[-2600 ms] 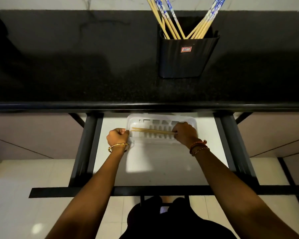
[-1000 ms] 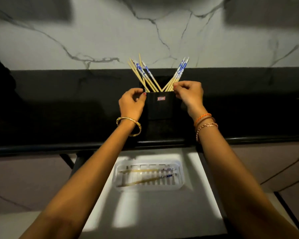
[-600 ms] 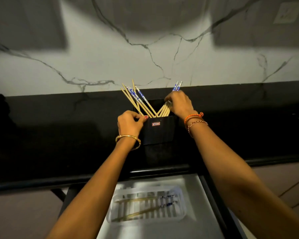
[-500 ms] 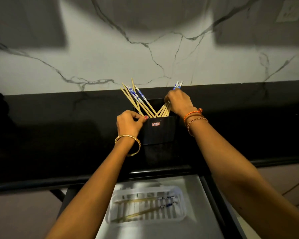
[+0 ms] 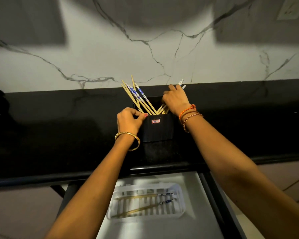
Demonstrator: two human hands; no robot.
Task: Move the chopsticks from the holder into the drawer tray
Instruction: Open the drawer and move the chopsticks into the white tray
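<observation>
A black holder (image 5: 158, 128) stands on the dark counter with several wooden chopsticks with blue-and-white tops (image 5: 138, 95) leaning left in it. My left hand (image 5: 129, 120) grips the holder's left rim. My right hand (image 5: 175, 99) is curled round the chopsticks that lean right; their tops stick out past my fingers. Below, a white slotted tray (image 5: 180, 202) lies in the open drawer with two chopsticks (image 5: 141, 203) in it.
The black counter (image 5: 59, 128) runs the full width, backed by a white marble wall (image 5: 145, 57). The open drawer (image 5: 207, 223) has dark side rails. A wall socket (image 5: 290, 8) sits at the top right.
Both hands came up from the tray to the holder. The left hand took hold of the rim; the right hand reached in and closed round the right-leaning chopsticks.
</observation>
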